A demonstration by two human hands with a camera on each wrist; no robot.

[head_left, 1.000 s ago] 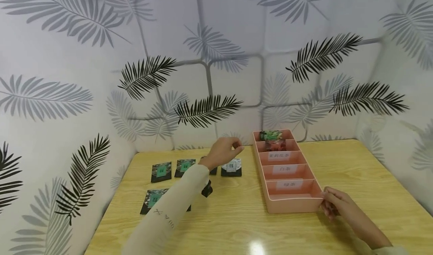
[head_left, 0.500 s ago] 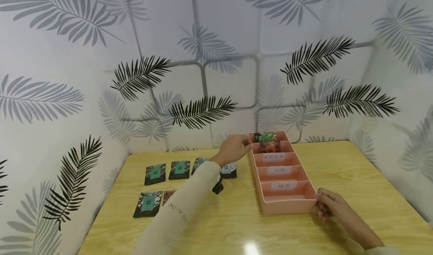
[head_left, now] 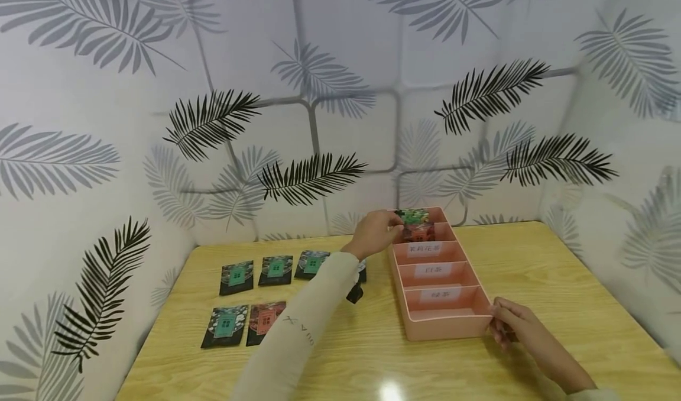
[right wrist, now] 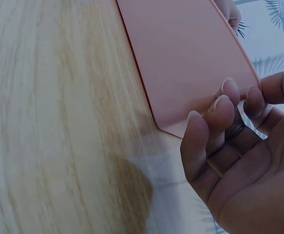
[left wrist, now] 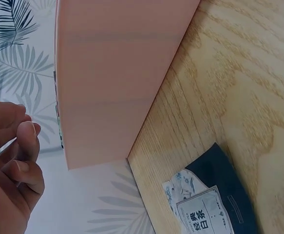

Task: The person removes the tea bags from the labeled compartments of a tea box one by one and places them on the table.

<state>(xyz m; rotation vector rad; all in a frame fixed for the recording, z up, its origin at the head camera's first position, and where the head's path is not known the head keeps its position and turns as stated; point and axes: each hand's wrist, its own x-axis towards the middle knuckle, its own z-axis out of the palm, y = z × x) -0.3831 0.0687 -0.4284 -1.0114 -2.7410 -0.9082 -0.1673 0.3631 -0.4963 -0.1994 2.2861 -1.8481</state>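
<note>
A long pink compartment box (head_left: 447,329) stands on the table, with paper labels on several dividers. In its two farthest compartments lie a green-patterned tea sachet (head_left: 415,216) and a red-labelled tea sachet (head_left: 419,233). My left hand (head_left: 375,233) hovers at the box's far left rim, fingers loosely bent; the left wrist view shows nothing held in it. My right hand (right wrist: 249,146) pinches the near right corner of the box between thumb and index finger. A white-labelled tea sachet (left wrist: 205,209) lies beside the box, partly hidden by the left sleeve in the head view.
Left of the box, green-labelled sachets (head_left: 236,277) form a back row. Nearer the front lie a green-labelled sachet (head_left: 225,325) and a red-labelled sachet (head_left: 264,321), the latter partly behind the left sleeve (head_left: 303,324). A patterned wall (head_left: 351,194) borders the table's back.
My left hand has moved right, from above the back-row sachets to the box's far left rim. The right hand keeps its grip on the corner. The head view has shifted slightly.
</note>
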